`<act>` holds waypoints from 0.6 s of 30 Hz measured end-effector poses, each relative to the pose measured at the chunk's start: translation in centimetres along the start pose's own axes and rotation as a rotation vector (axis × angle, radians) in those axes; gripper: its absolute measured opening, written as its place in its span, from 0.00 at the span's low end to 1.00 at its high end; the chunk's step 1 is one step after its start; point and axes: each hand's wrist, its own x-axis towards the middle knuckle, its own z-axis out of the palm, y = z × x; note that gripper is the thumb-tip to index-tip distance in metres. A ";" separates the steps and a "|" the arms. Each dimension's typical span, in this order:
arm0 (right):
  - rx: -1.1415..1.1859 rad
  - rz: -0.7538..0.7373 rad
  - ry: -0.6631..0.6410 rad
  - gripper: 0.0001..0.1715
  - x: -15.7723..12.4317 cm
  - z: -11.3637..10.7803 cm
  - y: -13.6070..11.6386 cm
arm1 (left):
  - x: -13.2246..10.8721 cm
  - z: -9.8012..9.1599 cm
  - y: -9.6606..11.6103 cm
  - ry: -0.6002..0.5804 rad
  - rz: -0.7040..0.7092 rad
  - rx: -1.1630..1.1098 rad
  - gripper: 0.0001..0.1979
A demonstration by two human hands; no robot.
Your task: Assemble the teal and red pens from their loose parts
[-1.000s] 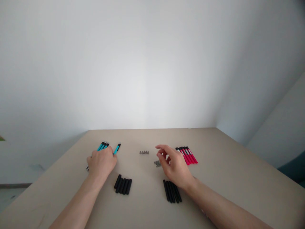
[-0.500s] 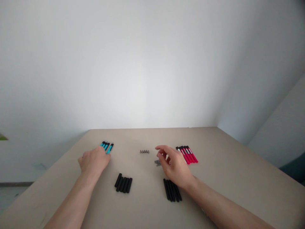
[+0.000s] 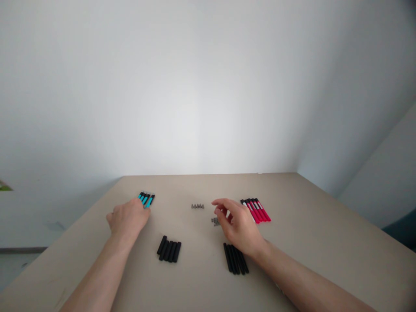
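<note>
My left hand [image 3: 128, 219] is closed at the near ends of several slim blue-and-black tubes [image 3: 144, 199] at the back left. Its fingertips touch or nearly touch the rightmost tube; what lies under the fingers is hidden. My right hand [image 3: 238, 223] hovers with fingers loosely bent and apart, nothing visible between them. Below its fingertips lie small grey metal parts [image 3: 215, 222], partly covered by the hand. Just behind its wrist are several long thin black rods [image 3: 234, 260] in a row. Red tubes with black ends [image 3: 260, 210] and one white one lie beyond that hand.
Small grey cone-shaped tips [image 3: 197, 206] stand in a row at the middle of the beige table [image 3: 195, 286]. Several short thick black tubes [image 3: 169, 250] lie side by side between my forearms. A pale wall [image 3: 201, 108] rises behind the table's far edge.
</note>
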 end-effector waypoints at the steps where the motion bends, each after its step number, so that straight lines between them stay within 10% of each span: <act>1: 0.002 -0.001 -0.001 0.11 0.0 0.0 0.0 | 0.0 0.0 0.0 -0.005 0.000 -0.002 0.18; 18: 0.007 -0.003 -0.021 0.11 -0.3 0.1 0.3 | 0.6 0.4 -0.5 0.004 -0.003 -0.038 0.18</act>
